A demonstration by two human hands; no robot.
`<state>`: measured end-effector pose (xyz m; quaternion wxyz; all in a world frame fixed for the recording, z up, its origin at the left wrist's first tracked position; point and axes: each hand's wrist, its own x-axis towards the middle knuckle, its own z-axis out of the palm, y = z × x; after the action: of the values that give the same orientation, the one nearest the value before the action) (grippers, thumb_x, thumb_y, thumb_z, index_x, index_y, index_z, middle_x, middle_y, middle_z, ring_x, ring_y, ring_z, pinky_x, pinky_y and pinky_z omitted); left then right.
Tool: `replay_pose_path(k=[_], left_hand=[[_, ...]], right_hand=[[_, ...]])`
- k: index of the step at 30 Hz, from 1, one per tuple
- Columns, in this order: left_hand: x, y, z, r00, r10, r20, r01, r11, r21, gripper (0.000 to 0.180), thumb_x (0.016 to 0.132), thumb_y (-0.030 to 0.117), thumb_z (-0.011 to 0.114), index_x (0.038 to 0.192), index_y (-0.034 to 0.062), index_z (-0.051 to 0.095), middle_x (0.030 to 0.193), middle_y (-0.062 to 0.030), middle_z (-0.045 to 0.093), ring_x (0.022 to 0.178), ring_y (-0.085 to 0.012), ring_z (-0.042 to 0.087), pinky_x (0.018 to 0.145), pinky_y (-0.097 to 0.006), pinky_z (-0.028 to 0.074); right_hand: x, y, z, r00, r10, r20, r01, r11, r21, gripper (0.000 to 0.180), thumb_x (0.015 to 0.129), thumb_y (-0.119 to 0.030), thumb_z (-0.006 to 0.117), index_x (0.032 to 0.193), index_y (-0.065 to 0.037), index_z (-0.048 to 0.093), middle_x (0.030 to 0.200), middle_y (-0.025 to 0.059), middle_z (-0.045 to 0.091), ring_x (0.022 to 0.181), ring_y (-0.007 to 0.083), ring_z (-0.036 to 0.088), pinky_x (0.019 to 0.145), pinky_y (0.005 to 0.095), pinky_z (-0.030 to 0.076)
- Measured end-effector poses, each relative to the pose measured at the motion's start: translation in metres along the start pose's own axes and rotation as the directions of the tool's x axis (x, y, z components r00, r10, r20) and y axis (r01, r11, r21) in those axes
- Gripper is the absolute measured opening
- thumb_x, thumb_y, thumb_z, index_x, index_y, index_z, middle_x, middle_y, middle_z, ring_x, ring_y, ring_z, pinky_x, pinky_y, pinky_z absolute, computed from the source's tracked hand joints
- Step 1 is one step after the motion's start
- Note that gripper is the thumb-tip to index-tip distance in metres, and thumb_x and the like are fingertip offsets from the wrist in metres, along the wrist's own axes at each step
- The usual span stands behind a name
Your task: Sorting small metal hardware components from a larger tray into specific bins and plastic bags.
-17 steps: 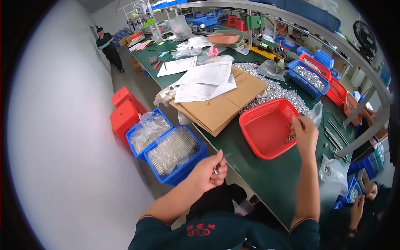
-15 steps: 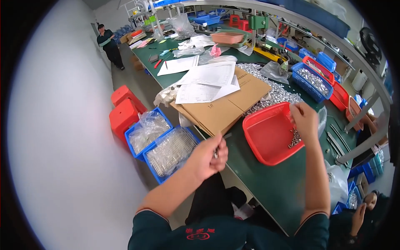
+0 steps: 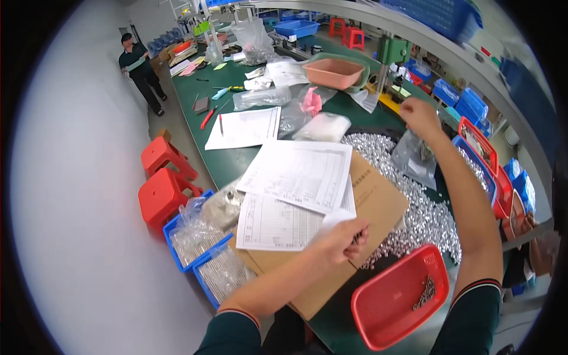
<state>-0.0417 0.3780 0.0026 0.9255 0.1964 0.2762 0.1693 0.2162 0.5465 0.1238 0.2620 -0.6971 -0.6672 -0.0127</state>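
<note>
My left hand (image 3: 348, 239) is closed in a loose fist above the printed sheets (image 3: 299, 174) and the flat brown cardboard (image 3: 378, 195). Small dark metal parts (image 3: 357, 238) show between its fingers. Farther off to the right, my right hand (image 3: 421, 120) is raised with its fingers curled together. Whatever it may hold is hidden. Below it lie a clear plastic bag (image 3: 414, 161) and a wide heap of shiny silver metal pieces (image 3: 423, 222). A red plastic basket (image 3: 378, 299) on the near table holds a small pile of darker metal parts (image 3: 425, 293).
Blue bins of metal rods (image 3: 222, 275) and red stools (image 3: 163, 192) stand left of the green table (image 3: 222, 165). A green press (image 3: 393, 50) rises at the back. Red and blue baskets (image 3: 478, 145) line the right. A person (image 3: 141, 71) stands far left.
My right hand has left the red basket and reached farther away, toward the press. My left hand has moved over the cardboard and papers, still closed. The view has shifted forward along the table.
</note>
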Motion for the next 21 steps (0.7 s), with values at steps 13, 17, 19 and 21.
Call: replay_pose_path(k=[13,17,19,21], left_hand=[[0.042,-0.004,-0.031,0.954,-0.219,0.203,0.262,0.939,-0.223,0.030,0.093,0.032,0.050,0.074,0.0094,0.044,0.059,0.0014,0.036,0.039,-0.0042,0.024,0.033,-0.020,0.013],[0.043,0.000,-0.032,0.935,-0.230,0.271,0.291,0.933,-0.214,0.035,0.093,0.033,0.050,0.069,0.0086,0.043,0.054,0.0019,0.034,0.036,-0.0052,0.024,0.032,-0.020,0.014],[0.040,-0.004,-0.036,0.920,-0.223,0.323,0.312,0.915,-0.257,0.034,0.093,0.034,0.050,0.071,0.0089,0.043,0.055,0.0014,0.035,0.037,-0.0049,0.024,0.032,-0.020,0.013],[0.036,-0.003,-0.038,0.925,-0.234,0.299,0.313,0.916,-0.252,0.033,0.093,0.034,0.051,0.072,0.0091,0.043,0.056,0.0011,0.035,0.037,-0.0047,0.024,0.032,-0.020,0.013]], right_hand=[[0.202,-0.039,0.189,0.998,-0.047,0.043,0.052,0.991,-0.125,0.077,0.071,-0.018,0.069,0.137,-0.010,0.032,0.140,0.0137,0.034,0.119,0.0347,0.046,0.092,0.0423,0.045],[0.215,-0.025,0.217,0.998,-0.061,-0.019,0.059,0.994,-0.089,0.052,0.071,-0.013,0.066,0.121,-0.009,0.051,0.120,0.0150,0.053,0.105,0.0368,0.055,0.086,0.0423,0.048],[0.208,-0.029,0.217,0.996,0.008,-0.085,-0.014,0.998,-0.069,0.038,0.072,-0.010,0.064,0.110,-0.009,0.056,0.111,0.0152,0.056,0.100,0.0368,0.056,0.082,0.0427,0.048],[0.186,-0.038,0.209,0.971,0.011,-0.238,-0.007,1.000,0.020,0.018,0.074,-0.007,0.060,0.092,-0.008,0.062,0.098,0.0152,0.059,0.092,0.0363,0.058,0.075,0.0435,0.048]])
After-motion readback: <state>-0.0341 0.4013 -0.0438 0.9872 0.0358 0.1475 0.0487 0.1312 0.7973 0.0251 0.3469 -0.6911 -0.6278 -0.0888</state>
